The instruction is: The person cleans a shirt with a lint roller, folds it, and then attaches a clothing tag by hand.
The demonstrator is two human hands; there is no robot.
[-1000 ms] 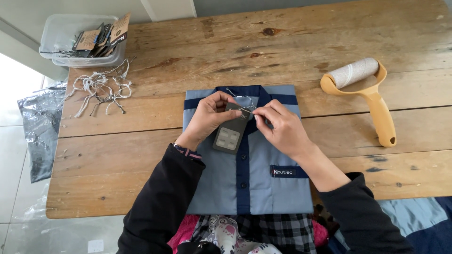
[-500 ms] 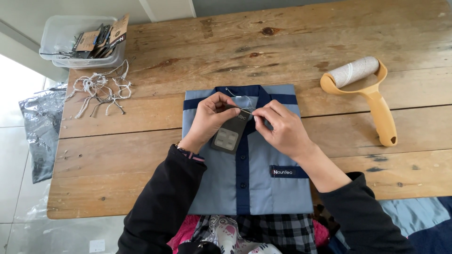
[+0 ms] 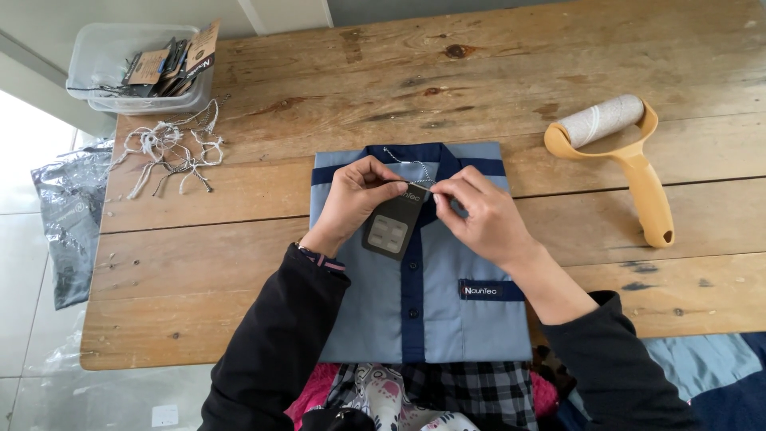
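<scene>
Two bare hands are working together over the collar of a folded grey-blue shirt (image 3: 447, 319) that is lying flat near the front edge of a wooden table (image 3: 319, 96). The left hand (image 3: 355, 199) is pinching the top corner of a dark hang tag (image 3: 392, 229) between thumb and fingers, and the tag is hanging down over the shirt's navy placket, just below the collar. The right hand (image 3: 483, 215) is closing its thumb and forefinger on what seems to be the tag's thin cord (image 3: 423, 177), though the cord is too fine to make out clearly where the fingertips are meeting. Well apart to the right, a lint roller (image 3: 630, 168) with a yellow handle is lying on the boards. At the far left corner a clear plastic tub (image 3: 104, 72) is holding more tags, and a loose bundle of white strings (image 3: 171, 148) is lying just in front of it. A crumpled plastic bag (image 3: 68, 215) is hanging off the table's left side.
</scene>
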